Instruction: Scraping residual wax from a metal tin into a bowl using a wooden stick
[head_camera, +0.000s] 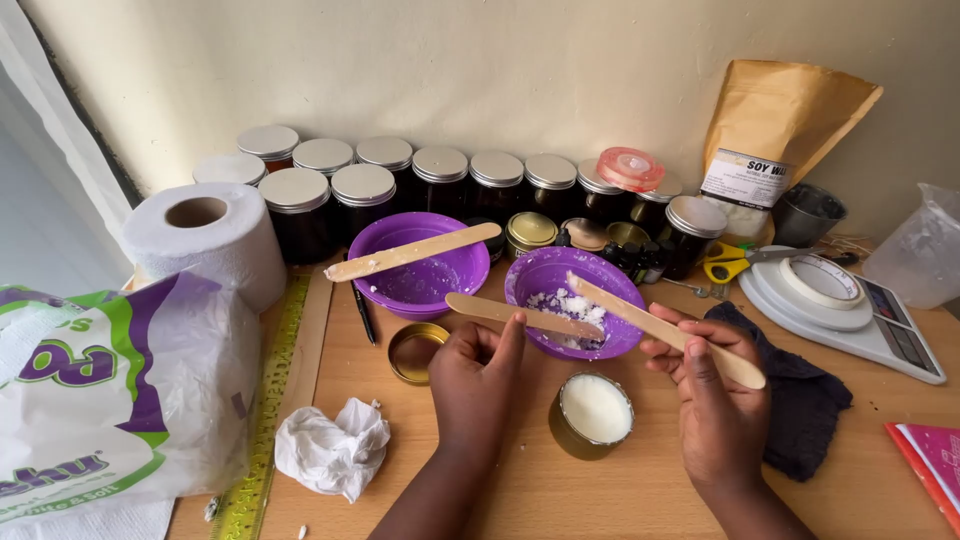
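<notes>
My left hand (478, 378) grips a flat wooden stick (500, 311) whose far end reaches into a small purple bowl (540, 272) holding white flakes (570, 305). My right hand (715, 385) holds a second wooden stick (640, 318), slanted, its tip also over the flakes in that bowl. Between my hands, just in front of the bowl, stands a gold tin (590, 415) filled with smooth white wax. A larger purple bowl (400, 235) sits to the left with a third stick (410, 251) resting across its rim.
Dark jars with silver lids (440, 170) line the wall. A toilet roll (205, 240), a plastic pack (110, 390), a crumpled tissue (330, 450), a gold lid (415, 350) and a ruler (265, 420) lie left. A scale (850, 310), scissors (735, 262), brown pouch (780, 130) and dark cloth (800, 395) lie right.
</notes>
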